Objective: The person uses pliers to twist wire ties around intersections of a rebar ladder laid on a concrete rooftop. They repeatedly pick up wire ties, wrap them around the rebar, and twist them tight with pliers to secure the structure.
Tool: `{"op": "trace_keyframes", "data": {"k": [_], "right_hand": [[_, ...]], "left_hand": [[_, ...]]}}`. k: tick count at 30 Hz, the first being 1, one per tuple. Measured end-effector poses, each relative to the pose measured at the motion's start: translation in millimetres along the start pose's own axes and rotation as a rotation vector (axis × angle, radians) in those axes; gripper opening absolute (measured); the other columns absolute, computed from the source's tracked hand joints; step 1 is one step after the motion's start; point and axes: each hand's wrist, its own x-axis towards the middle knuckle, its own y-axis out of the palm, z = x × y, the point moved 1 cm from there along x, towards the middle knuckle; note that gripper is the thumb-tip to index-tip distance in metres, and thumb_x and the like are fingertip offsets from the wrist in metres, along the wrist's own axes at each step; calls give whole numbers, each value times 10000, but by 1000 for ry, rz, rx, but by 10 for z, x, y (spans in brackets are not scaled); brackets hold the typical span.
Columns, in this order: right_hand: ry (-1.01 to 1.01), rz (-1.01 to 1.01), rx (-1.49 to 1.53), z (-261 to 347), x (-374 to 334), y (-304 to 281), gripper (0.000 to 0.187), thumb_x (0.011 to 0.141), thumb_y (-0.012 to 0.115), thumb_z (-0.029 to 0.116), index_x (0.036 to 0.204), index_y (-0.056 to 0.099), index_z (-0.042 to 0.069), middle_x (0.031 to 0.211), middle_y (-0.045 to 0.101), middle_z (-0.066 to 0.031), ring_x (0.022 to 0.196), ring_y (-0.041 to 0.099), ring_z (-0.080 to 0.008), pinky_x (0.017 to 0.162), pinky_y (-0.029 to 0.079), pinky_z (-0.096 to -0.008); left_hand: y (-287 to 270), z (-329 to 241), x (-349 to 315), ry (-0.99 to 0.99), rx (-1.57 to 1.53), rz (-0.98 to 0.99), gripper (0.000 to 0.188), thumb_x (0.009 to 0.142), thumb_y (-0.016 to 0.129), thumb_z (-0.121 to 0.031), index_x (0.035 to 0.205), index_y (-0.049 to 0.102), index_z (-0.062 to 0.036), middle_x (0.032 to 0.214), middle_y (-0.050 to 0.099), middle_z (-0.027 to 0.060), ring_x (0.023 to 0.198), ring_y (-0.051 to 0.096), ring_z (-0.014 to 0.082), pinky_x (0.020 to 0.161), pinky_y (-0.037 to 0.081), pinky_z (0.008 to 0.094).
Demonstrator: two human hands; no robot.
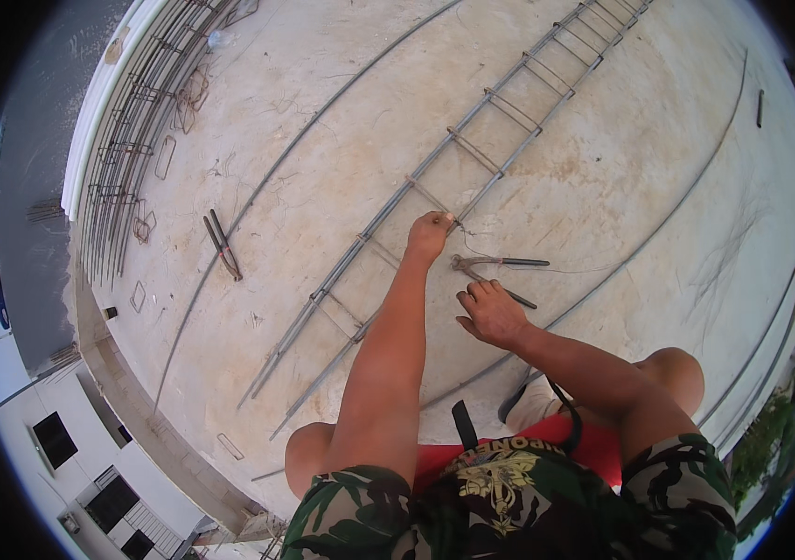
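Observation:
A long ladder-like rebar cage [500, 110] lies diagonally across the concrete, its steel bars joined by rectangular stirrups. My left hand [428, 237] is closed at the cage's near bar, its fingertips pinching thin tie wire [468, 245] at a stirrup joint. The wire trails off to the right. Just right of that joint lies a pair of end-cutting pincers [468, 265], jaws toward the cage and dark handles spread. My right hand [494, 315] hovers or rests by the lower handle, its fingers apart; whether they touch the handle is hard to tell.
Another pair of pincers [222, 246] lies left of the cage beside a long loose bar [271, 173]. Bundled rebar and stirrups [132, 140] line the left edge of the slab. A second long bar [645, 245] curves past on the right, near tangled loose wire [732, 245].

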Motion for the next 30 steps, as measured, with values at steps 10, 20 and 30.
{"op": "trace_keyframes", "data": {"k": [10, 20, 30], "right_hand": [[340, 76, -205, -887, -87, 707, 379, 920, 537, 321, 1195, 536, 61, 1083, 564, -107, 1061, 561, -277, 894, 407, -534], [416, 477, 691, -681, -39, -61, 282, 789, 560, 185, 880, 632, -72, 836, 682, -203, 723, 696, -247, 641, 548, -401], [-21, 616, 910, -355, -149, -1465, 257, 760, 529, 105, 931, 603, -73, 784, 652, -174, 626, 683, -242, 549, 525, -360]], "left_hand": [[-2373, -595, -1104, -158, 188, -352, 418, 882, 616, -309, 1158, 636, 4, 954, 663, 107, 795, 600, 168, 700, 482, 316], [-2826, -754, -3329, -395, 129, -560, 498, 921, 563, -352, 1288, 535, -18, 1109, 618, 114, 965, 605, 221, 771, 489, 350], [-2350, -1029, -3516, -400, 25, -476, 483, 906, 577, -348, 1220, 562, 19, 1000, 627, 119, 878, 601, 195, 746, 489, 322]]}}
